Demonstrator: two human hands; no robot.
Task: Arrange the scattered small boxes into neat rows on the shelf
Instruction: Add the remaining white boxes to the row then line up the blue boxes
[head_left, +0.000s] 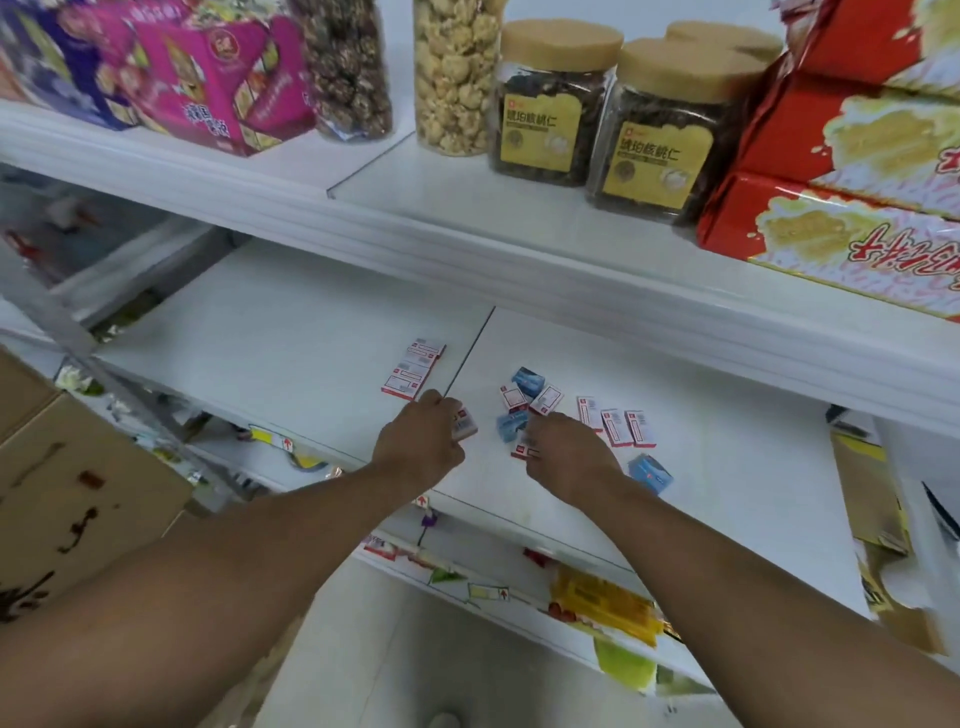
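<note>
On the left of the white shelf (291, 332) lies a short neat row of red and white boxes (413, 370), three or so, lined up edge to edge. Just in front of that row is the left hand (421, 441). Its fingers are curled around one small red and white box (464, 425), holding it up off the shelf. I think this box is on its way to join the row, so the next move needs a short reach back and a flat, straight set-down beside the last box.

Next comes the messy pile (527, 397) of red-white and blue boxes, lying at all angles. The right hand (563, 452) is down in that pile, fingers bent over another red and white box (525, 448). It looks like a pinch, but the fingertips are hidden, so I cannot tell for sure.

Further right, three boxes (618, 426) lie side by side, and one blue box (649, 472) lies alone near the right wrist.

The writing on the small boxes is too tiny to read. Up above, two jars (608, 114) with tan lids have yellow labels with Chinese words, 琥珀核桃仁.
</note>
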